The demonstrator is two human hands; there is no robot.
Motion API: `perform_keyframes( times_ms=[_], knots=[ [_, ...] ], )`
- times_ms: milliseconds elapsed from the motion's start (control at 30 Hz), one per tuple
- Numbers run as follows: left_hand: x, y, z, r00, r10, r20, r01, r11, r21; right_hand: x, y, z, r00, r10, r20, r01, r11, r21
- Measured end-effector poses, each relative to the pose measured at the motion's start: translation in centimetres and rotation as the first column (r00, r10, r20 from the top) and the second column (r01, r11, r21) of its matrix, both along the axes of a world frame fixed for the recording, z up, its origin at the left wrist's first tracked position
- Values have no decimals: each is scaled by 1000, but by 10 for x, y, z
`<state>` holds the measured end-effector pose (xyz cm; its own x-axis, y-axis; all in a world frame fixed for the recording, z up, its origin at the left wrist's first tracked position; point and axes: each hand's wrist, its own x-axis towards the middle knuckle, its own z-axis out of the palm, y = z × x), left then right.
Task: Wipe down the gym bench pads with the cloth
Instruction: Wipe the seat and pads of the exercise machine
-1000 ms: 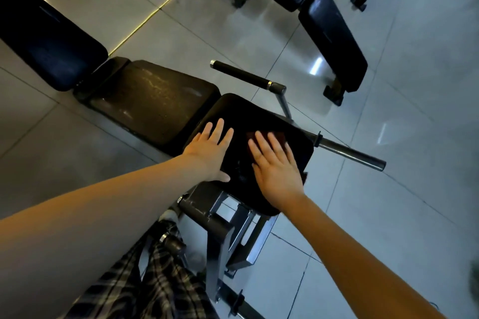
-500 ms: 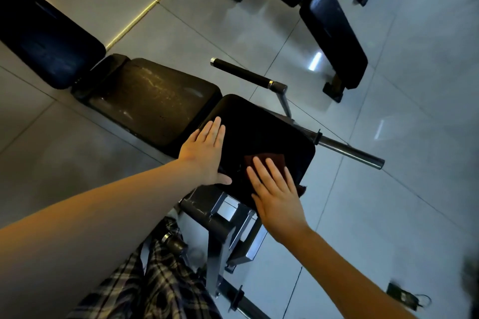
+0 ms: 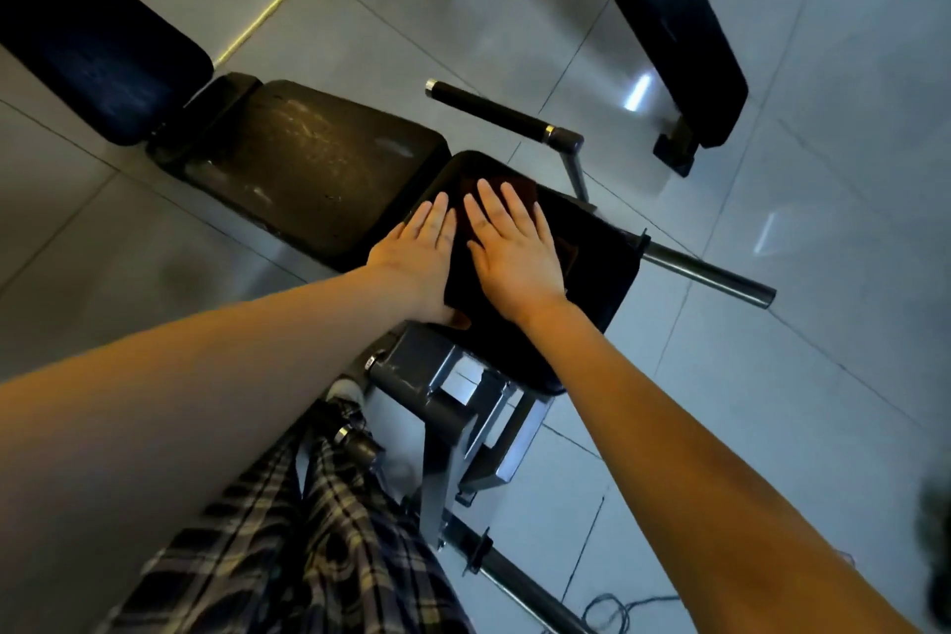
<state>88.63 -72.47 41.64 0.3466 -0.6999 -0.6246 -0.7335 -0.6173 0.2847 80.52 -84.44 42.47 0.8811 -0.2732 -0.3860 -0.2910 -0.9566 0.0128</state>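
Note:
A small black bench pad [image 3: 592,283] sits on a grey metal frame in front of me. A dark brown cloth [image 3: 520,188] lies on its far left part. My right hand [image 3: 507,247] presses flat on the cloth with straight fingers, and most of the cloth is hidden under it. My left hand [image 3: 422,255] rests flat on the pad's left edge, right beside the right hand. Beyond lies a worn seat pad [image 3: 309,170] and a dark back pad [image 3: 98,36] at the upper left.
Two metal handle bars [image 3: 494,111] [image 3: 710,275] stick out to the right of the small pad. Another black bench [image 3: 679,31] stands at the upper right on the grey tiled floor. My plaid trousers [image 3: 309,530] and the frame's base are below. A cable [image 3: 617,613] lies on the floor.
My right hand has slid the cloth from the pad's near right part up to its far left part. My left hand stays on the left edge.

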Motion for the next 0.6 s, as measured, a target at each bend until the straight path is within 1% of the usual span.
perform_keyframes(
  times_ms=[67,167,233,333,433,533,600],
  knots=[
    [2,4,0,1000,-14,-11,14,999,-30,-36,9,5,1000,4,14,-4,1000,-3],
    [5,9,-1,1000,-27,-6,26,997,-75,-92,23,8,999,24,42,-22,999,-47],
    [4,10,-3,1000,-22,4,22,995,-95,-108,25,7,999,32,30,-29,997,-74],
    [1,8,-6,1000,-6,12,7,994,-111,-90,22,4,999,30,14,-29,996,-89],
    [3,8,-9,1000,14,-1,-14,992,-123,-42,18,-2,1000,6,12,-6,998,-58],
    [4,7,-6,999,32,-8,-32,995,-96,7,12,-11,999,-16,29,17,998,-54],
    [6,5,-3,999,37,-17,-39,996,-82,21,7,-13,1000,-9,22,10,999,-42]
  ],
)
